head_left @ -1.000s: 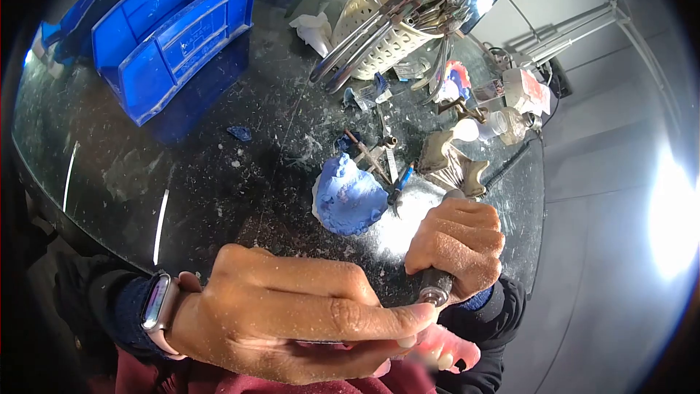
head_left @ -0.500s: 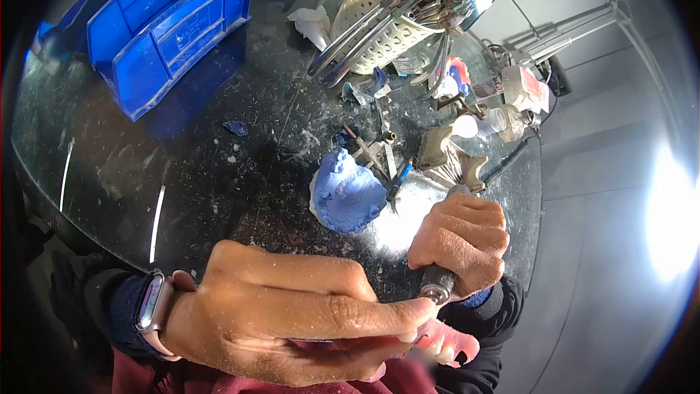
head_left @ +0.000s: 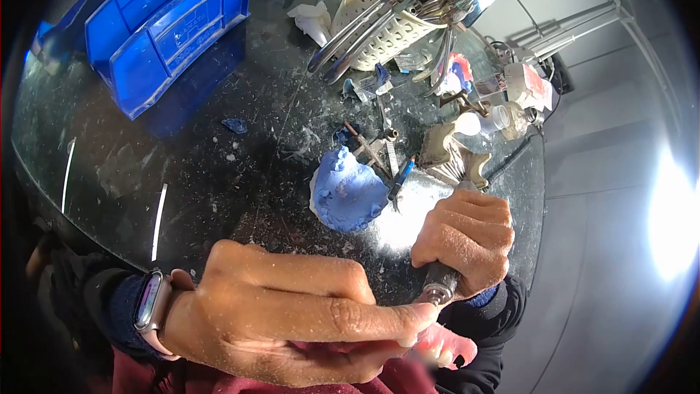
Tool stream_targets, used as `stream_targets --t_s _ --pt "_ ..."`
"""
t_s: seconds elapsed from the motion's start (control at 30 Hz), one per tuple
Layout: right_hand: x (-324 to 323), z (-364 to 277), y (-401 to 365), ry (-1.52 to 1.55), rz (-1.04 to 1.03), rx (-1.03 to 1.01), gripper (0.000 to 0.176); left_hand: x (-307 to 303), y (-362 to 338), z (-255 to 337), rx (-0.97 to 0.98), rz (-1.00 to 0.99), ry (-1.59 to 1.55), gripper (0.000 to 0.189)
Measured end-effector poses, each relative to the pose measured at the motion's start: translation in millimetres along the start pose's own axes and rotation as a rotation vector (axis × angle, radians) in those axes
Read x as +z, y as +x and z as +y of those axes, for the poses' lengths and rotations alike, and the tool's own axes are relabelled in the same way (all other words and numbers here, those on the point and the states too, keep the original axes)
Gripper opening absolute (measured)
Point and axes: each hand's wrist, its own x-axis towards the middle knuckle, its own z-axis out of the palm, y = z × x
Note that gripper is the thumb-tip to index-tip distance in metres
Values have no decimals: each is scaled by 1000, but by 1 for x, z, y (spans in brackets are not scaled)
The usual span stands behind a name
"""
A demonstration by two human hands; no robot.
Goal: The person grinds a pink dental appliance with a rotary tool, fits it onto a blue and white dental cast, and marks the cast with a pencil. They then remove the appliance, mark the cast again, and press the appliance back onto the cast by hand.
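Note:
My left hand point(head_left: 292, 314), with a watch on its wrist, is closed and dusted with pale powder. Its fingertips grip a pink denture point(head_left: 461, 346) with white teeth, largely hidden behind the fingers. My right hand point(head_left: 470, 241) is wrapped around a dark grey rotary handpiece point(head_left: 442, 279). The handpiece's metal nose points down toward the denture, close to my left fingertips; whether its tip touches the denture is hidden. Beyond the hands, a blue dental cast or mould point(head_left: 348, 193) lies on the dark tabletop.
A blue plastic bin point(head_left: 175, 36) stands at the back left. A cream perforated basket point(head_left: 386, 44) full of metal tools is at the back. Near the blue mould lie a small metal cross-shaped tool point(head_left: 373, 149) and a beige fluted piece point(head_left: 453, 157). A lamp arm point(head_left: 576, 33) reaches over the right side.
My right hand and the handpiece have shifted very slightly to the right. The fingers of my left hand have moved a little over the denture, which stays in the grip.

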Motion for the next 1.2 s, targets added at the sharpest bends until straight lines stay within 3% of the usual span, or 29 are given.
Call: stream_targets --t_s 0.6,0.93,1.03,1.1,1.2 --pt "1 0 -1 44 -32 -40 20 4 -1 -3 -3 4 -57 28" --pt "1 -2 0 90 -51 -28 15 -7 2 2 4 -113 -1 27" --pt "-1 3 -1 95 -40 -43 21 -10 1 4 31 -132 -1 28" --pt "-6 10 -1 28 -53 -25 32 -8 -2 -2 92 -81 -28 28" --pt "-11 25 -2 66 -18 31 53 -16 1 0 167 -175 79 29"
